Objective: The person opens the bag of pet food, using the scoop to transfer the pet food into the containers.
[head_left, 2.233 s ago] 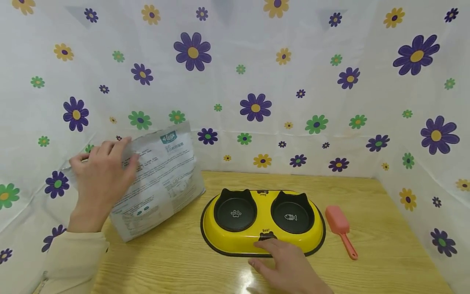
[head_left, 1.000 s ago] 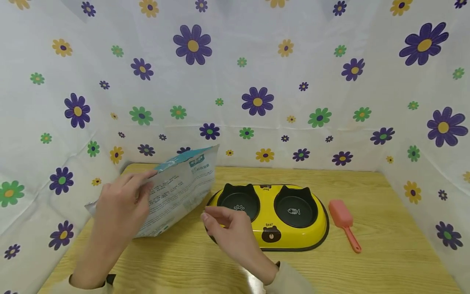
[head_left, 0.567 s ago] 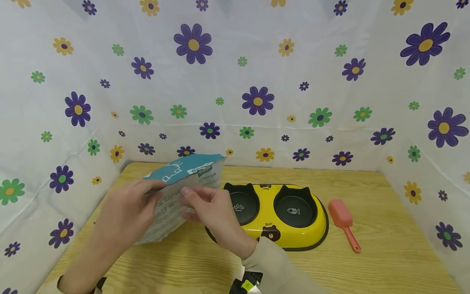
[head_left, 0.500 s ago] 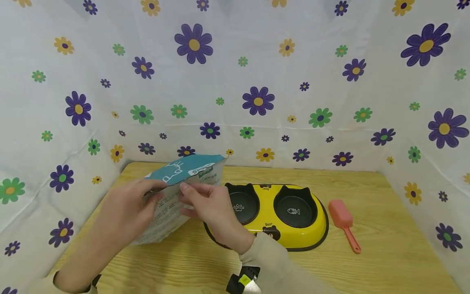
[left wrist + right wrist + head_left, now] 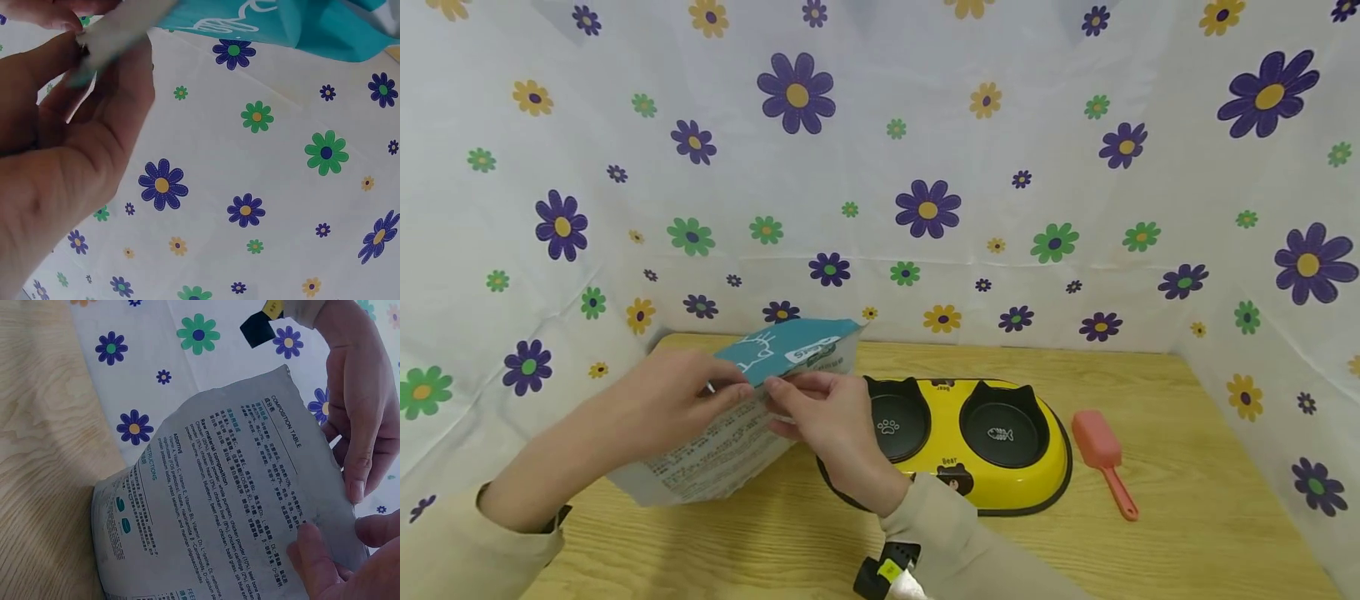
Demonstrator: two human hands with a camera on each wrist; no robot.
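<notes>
A teal and pale grey pet food bag leans over on the left of the table, its teal face up along the top edge. My left hand pinches that top edge between thumb and fingers. Close beside it, my right hand pinches the same edge. In the right wrist view the bag's printed back fills the middle, with the left hand above and the right hand below. The left wrist view shows teal film above the left hand. The bag's contents are hidden.
A yellow double pet bowl with two black cat-eared dishes stands right of the bag, partly behind my right hand. Farther right lies a pink scoop. A flower-print cloth hangs behind and at both sides of the wooden table.
My right hand has moved from in front of the bowl to the bag's top edge and pinches it. The bag has tipped, bringing its teal face into view. Lately the left forearm has swung up.
</notes>
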